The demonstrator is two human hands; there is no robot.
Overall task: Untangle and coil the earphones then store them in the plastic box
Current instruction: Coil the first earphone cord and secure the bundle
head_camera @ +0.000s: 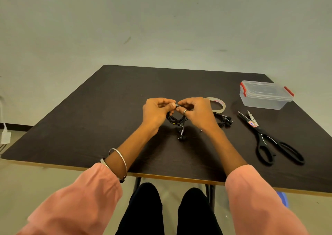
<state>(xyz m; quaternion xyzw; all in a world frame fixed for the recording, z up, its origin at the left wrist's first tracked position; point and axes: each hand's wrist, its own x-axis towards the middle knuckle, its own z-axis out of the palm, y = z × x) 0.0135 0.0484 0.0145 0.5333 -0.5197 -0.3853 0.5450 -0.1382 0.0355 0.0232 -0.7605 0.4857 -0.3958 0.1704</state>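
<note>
Black earphones hang in a loose coil between my two hands above the middle of the dark table. My left hand and my right hand both pinch the top of the coil, fingertips almost touching. An earbud end dangles down onto the table. A second bundle of black earphones lies on the table just right of my right hand. The clear plastic box with red clips stands at the far right, its lid on.
A roll of clear tape lies behind my right hand. Black-handled scissors lie open on the right side of the table. A white plug and cable hang at the left wall. My knees are under the front edge.
</note>
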